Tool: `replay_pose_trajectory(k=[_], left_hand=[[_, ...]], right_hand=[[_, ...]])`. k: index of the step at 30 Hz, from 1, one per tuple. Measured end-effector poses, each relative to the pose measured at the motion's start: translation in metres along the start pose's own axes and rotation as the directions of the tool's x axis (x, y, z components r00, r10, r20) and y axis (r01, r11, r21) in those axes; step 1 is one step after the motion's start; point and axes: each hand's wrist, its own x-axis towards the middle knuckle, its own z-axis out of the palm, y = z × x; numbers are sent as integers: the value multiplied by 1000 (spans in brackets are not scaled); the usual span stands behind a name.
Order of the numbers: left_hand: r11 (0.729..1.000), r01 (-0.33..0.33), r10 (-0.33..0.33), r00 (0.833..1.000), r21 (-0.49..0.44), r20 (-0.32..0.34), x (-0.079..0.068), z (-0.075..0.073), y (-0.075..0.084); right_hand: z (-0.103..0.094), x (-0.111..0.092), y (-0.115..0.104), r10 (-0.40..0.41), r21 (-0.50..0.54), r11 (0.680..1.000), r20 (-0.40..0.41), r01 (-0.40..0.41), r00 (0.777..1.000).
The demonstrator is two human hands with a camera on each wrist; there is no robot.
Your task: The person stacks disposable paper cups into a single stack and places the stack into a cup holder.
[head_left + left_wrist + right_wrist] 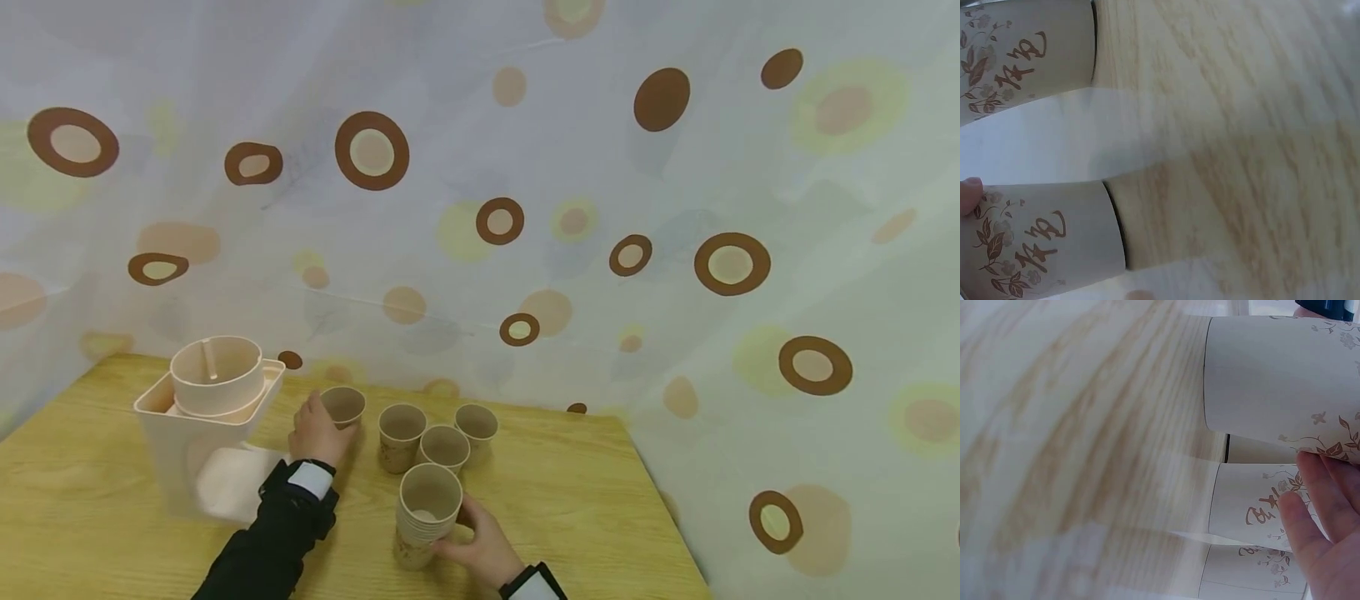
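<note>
My left hand (318, 435) holds a beige paper cup (345, 406) at the back of the table, fingers on one side and thumb on the other. Brown leaves and lettering decorate that cup (1054, 240) in the left wrist view, where only fingertips show. Nearer the front, my right hand (483, 546) grips the side of a stack of paper cups (429, 500), thumb in front and fingers behind. Three upright single cups stand between and behind: one to the left (402, 429), one in the middle (446, 447), one to the right (477, 423).
To the left stands a cream plastic container (168, 442) with a round tub (217, 375) in its top. A pale, rounded flat part (238, 483) juts from its front, beside my left forearm. The wood-patterned table (585, 500) meets a dotted curtain (585, 167) behind.
</note>
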Motion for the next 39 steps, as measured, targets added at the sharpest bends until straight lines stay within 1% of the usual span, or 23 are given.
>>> replay_pose_trajectory(k=[2, 5, 8, 10, 13, 21, 24, 26, 28, 30, 35, 39], left_hand=[[999, -1, 0, 1000, -36, -16, -1, -2, 0], [994, -8, 7, 1000, -110, -18, -3, -7, 4], [983, -32, 31, 999, -180, -10, -7, -15, 12], [977, -52, 52, 999, -206, -7, -11, -21, 18], [973, -80, 82, 997, -218, -1, -19, -28, 25], [964, -105, 122, 991, -246, 54, -42, -46, 42], [959, -139, 155, 987, -247, 44, -52, -51, 50], [953, -170, 184, 982, -252, 31, -58, -55, 56], [943, -213, 222, 975, -254, 5, -64, -59, 63], [933, -245, 252, 968, -264, -7, -70, -65, 71], [895, -310, 320, 947, -320, -22, -82, -76, 89], [863, -349, 363, 931, -364, -32, -92, -80, 103]], right_hand=[[0, 0, 1, -12, -13, 1000, -6, 12, 1000], [-1, 1, 1, -28, -29, 999, -20, 28, 999], [-3, 1, 0, -29, -41, 999, -26, 27, 999], [-4, 1, -1, -18, -28, 999, -23, 17, 1000], [-4, 1, -2, -2, -2, 1000, -11, 2, 1000], [-3, 1, -3, -1, 20, 1000, 6, 0, 1000], [-3, 1, -4, 5, 19, 1000, 3, -5, 1000], [-2, 1, -4, 6, 16, 1000, 1, -6, 1000], [-2, 2, -4, 3, 12, 1000, -2, -3, 1000], [-1, 1, -5, 0, 8, 1000, -5, 0, 1000], [0, 1, -7, -3, 5, 1000, -2, 3, 1000], [1, 2, -6, -4, 7, 1000, 4, 4, 1000]])
